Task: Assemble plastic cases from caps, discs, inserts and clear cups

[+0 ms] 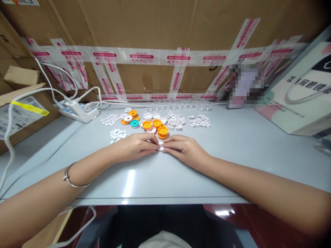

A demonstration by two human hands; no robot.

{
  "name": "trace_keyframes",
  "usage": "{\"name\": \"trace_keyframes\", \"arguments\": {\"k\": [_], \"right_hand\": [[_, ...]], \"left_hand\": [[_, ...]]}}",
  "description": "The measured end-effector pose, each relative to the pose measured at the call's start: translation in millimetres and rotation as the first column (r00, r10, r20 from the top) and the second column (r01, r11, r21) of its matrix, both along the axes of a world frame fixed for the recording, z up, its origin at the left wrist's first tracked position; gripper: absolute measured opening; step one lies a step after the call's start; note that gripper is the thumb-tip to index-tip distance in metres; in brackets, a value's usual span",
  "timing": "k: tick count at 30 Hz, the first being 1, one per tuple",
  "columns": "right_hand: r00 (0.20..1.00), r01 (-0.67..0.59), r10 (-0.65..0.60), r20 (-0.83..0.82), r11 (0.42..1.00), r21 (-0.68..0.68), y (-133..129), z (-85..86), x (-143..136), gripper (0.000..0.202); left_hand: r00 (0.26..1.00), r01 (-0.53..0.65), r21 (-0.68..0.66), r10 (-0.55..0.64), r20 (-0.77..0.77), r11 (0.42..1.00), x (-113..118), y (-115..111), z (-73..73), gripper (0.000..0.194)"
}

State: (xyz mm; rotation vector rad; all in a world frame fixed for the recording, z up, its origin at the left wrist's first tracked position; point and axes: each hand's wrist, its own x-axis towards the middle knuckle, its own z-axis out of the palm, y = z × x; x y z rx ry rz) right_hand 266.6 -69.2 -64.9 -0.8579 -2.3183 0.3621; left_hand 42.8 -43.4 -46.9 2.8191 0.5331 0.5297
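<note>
Between the fingertips of both hands is a small white round plastic part point(160, 148), mostly covered by the fingers. My left hand point(141, 144) pinches it from the left, and my right hand point(184, 148) pinches it from the right, low over the table. Just beyond the fingers lie orange round caps point(163, 131), some stacked, with a teal round cap point(134, 123) and white round caps point(148, 116) among them. Small white discs point(118, 134) lie scattered beyond my left forearm. Behind those are small white stemmed pieces point(110, 119).
Flat white cut-out pieces point(175, 121) and thin white pieces point(200, 121) lie in piles. Clear plastic cups point(178, 104) line the table's back edge. A power strip point(77, 112) with cables stands back left, a carton point(23, 113) beside it. A printed bag point(297, 93) stands right.
</note>
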Motion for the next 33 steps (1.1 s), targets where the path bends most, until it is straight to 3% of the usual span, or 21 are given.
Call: {"name": "trace_keyframes", "arguments": {"k": [5,9,12,15,19,22,33], "right_hand": [[0.999,-0.003,0.002,0.035,0.999,0.044,-0.9,-0.3,-1.5,0.017],[1.000,-0.003,0.002,-0.010,1.000,-0.022,-0.4,1.6,-1.3,0.015],[0.998,-0.002,-0.001,-0.058,0.998,-0.062,0.0,3.2,-1.3,0.013],[0.996,0.008,-0.017,-0.088,0.994,-0.110,0.3,4.7,-2.0,0.013],[0.992,0.024,-0.045,-0.118,0.984,-0.175,0.8,6.3,-3.1,0.014],[0.990,0.035,-0.061,-0.125,0.979,-0.200,1.3,7.2,-2.8,0.018],[0.996,0.040,-0.053,-0.068,0.981,-0.192,2.2,8.3,-2.5,0.025]], "left_hand": [[1.000,0.000,-0.008,0.000,0.004,1.000,0.4,-2.0,-1.0,0.024],[1.000,0.002,-0.046,-0.001,0.031,0.999,3.4,-2.4,0.3,0.023],[0.993,-0.008,-0.038,0.012,0.118,0.999,0.8,1.7,10.9,0.021],[0.978,-0.110,-0.010,0.110,0.175,0.994,-19.5,14.1,29.2,0.019],[0.940,-0.333,-0.023,0.330,-0.086,0.943,-66.3,36.3,48.0,0.020],[0.887,-0.396,-0.058,0.365,-0.282,0.917,-86.3,43.6,51.4,0.017],[0.829,-0.470,-0.183,0.360,-0.427,0.864,-68.2,35.2,40.7,0.017]]}}
